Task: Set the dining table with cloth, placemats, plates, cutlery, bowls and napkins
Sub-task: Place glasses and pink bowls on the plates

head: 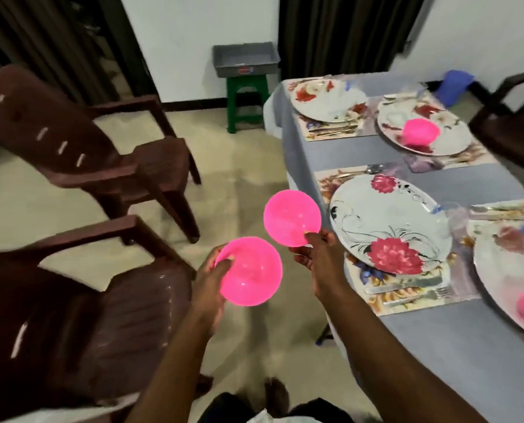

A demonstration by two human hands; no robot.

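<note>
A grey-blue tablecloth (437, 346) covers the dining table on the right of a pale-floored room, with floral placemats, plates and cutlery already laid at four settings.

Just off the cloth's near-left edge, over the floor, the person holds two pink bowls. The right hand (317, 254) pinches the rim of the right bowl (291, 218), thumb inside and fingers behind, so the bowl tips steeply and its mouth faces back toward the camera. The left hand (211, 276) grips the left bowl (250, 271) the same way at its left rim, the opening also turned up toward the viewer. Being round, neither has a long axis to speak of; only the tilt of the mouth matters.

On the cloth nearest the right bowl sits the flowered plate (389, 227), which carries no bowl, as does the far-left plate (327, 100). The far-right plate (425, 129) and the near-right plate (511, 288) each already hold a pink bowl (the latter half cut off by the frame).

The likely risk lies in those rim pinches: light plastic held by one edge could slip or swing. A bowl set down while tilted might skid on the glazed plate, or knock the fork (422, 293) beside it askew.

Two brown plastic chairs (102, 154) stand well left of the cloth.
</note>
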